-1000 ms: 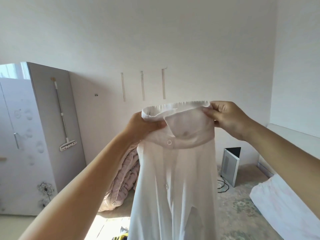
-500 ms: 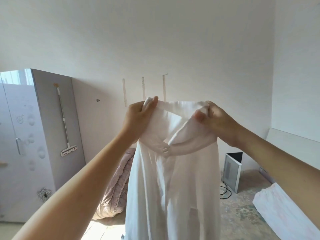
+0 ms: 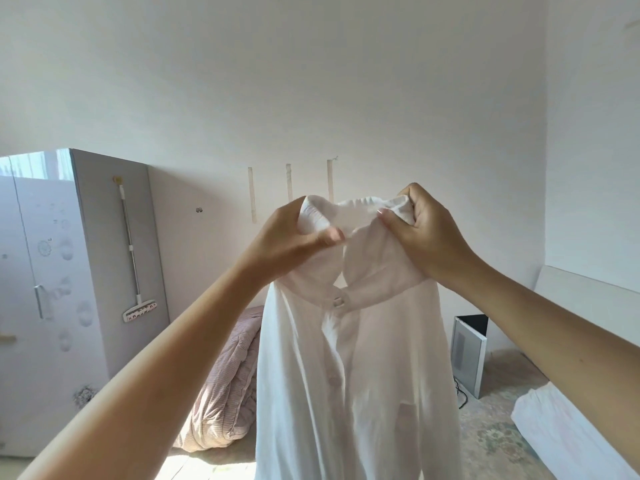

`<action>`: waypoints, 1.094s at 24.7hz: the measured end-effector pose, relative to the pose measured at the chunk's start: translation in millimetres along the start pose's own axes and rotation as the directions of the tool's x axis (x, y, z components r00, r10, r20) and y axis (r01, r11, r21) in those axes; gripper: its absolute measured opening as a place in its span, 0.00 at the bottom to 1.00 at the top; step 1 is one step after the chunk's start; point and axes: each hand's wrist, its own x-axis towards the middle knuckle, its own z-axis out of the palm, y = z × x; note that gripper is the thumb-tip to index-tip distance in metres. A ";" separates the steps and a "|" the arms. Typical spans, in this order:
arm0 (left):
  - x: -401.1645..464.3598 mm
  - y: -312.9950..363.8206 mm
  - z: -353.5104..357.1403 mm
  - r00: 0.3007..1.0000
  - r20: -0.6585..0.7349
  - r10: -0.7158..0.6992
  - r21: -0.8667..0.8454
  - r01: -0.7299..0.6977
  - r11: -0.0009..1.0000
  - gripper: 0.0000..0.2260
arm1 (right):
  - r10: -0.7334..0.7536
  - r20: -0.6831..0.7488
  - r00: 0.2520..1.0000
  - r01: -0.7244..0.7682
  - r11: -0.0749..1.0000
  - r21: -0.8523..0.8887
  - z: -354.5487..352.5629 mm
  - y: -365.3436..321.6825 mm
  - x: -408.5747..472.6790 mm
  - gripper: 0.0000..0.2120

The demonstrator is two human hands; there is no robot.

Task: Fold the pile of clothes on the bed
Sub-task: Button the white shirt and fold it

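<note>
A long white buttoned garment [image 3: 349, 375] hangs in the air in front of me, held up by its top edge. My left hand [image 3: 294, 237] grips the left side of that edge, thumb and fingers pinched on the cloth. My right hand [image 3: 426, 233] grips the right side, fingers curled round the bunched fabric. The two halves of the top fold toward each other between my hands. A button shows at the waistband. The garment's lower end runs out of view at the bottom.
A folded pink quilt [image 3: 221, 396] leans against the wall behind the garment. A grey wardrobe [image 3: 79, 278] with a mop [image 3: 133, 258] hung on its side stands at left. A white box-shaped appliance [image 3: 469, 355] sits on the floor, and a white mattress edge [image 3: 568, 438] lies at right.
My hands have come closer together, folding the top edge of the garment inward. The view has tilted slightly upward.
</note>
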 end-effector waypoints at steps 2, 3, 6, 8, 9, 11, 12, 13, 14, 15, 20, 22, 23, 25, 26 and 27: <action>1.1 -1.1 -2.3 0.996 -0.008 -0.088 -0.022 0.087 0.996 0.17 | -0.006 -0.014 1.000 0.007 0.998 0.062 -2.5 -5.6 5.6 0.12; 1.7 -2.5 -3.1 0.987 -0.067 -0.143 -0.025 0.142 0.990 0.13 | -0.001 0.011 1.000 0.000 0.994 0.106 -6.8 -7.2 7.8 0.11; -1.9 -8.9 -11.1 0.980 -0.155 -0.128 0.007 0.131 0.991 0.13 | -0.038 0.188 0.981 0.006 0.986 0.168 -19.8 -10.9 8.0 0.10; -4.6 -9.1 -14.0 0.985 -0.149 -0.087 0.029 0.092 0.995 0.16 | -0.192 0.308 0.932 0.178 0.981 0.075 -26.8 -12.5 5.5 0.26; -5.4 -7.7 -15.9 0.988 -0.138 -0.075 0.036 0.080 0.996 0.17 | -0.287 0.372 0.883 0.310 0.951 -0.003 -28.3 -13.5 5.3 0.29; -5.3 -4.0 -21.5 0.990 -0.128 -0.058 0.032 0.063 0.997 0.17 | -0.414 0.501 0.759 0.545 0.826 -0.142 -30.5 -16.7 9.8 0.23; -4.1 -2.6 -24.8 0.990 -0.130 -0.051 0.021 0.055 0.998 0.17 | -0.438 0.549 0.712 0.611 0.771 -0.178 -32.8 -17.7 13.4 0.17; -3.3 -1.3 -28.4 0.991 -0.125 -0.047 0.025 0.051 0.998 0.17 | -0.442 0.580 0.685 0.646 0.736 -0.202 -34.2 -19.7 16.5 0.12; -2.9 -1.4 -32.2 0.993 -0.110 -0.040 0.052 0.046 0.998 0.18 | -0.429 0.583 0.690 0.642 0.734 -0.221 -35.9 -21.5 18.8 0.07; -2.7 -1.4 -36.0 0.996 -0.082 -0.033 0.102 0.041 0.994 0.18 | -0.382 0.564 0.732 0.587 0.775 -0.236 -38.0 -23.4 20.7 0.03; -2.2 -1.1 -48.1 0.999 -0.031 -0.029 0.262 0.037 0.964 0.21 | 0.055 0.583 0.810 -0.052 0.998 -0.022 -43.9 -25.5 24.2 0.07; -0.3 0.6 -46.0 1.000 -0.018 -0.003 0.241 0.007 0.971 0.19 | 0.076 0.584 0.808 -0.116 0.993 0.031 -36.5 -24.4 21.3 0.10; 0.3 1.7 -44.0 1.000 -0.004 0.009 0.197 -0.008 0.980 0.19 | 0.082 0.579 0.811 -0.126 0.991 0.036 -31.8 -23.8 19.7 0.09; 1.1 3.9 -41.9 1.000 0.017 0.008 0.090 -0.009 0.996 0.19 | 0.088 0.545 0.834 -0.123 0.992 0.028 -23.2 -23.4 18.4 0.07; 0.5 5.4 -42.4 1.000 0.020 -0.005 0.057 0.003 0.998 0.18 | 0.081 0.516 0.853 -0.109 0.994 0.025 -20.2 -23.3 18.2 0.08; 0.7 5.0 -44.9 1.000 0.021 -0.018 0.026 0.017 1.000 0.18 | 0.064 0.481 0.874 -0.087 0.996 0.026 -18.0 -23.0 18.2 0.09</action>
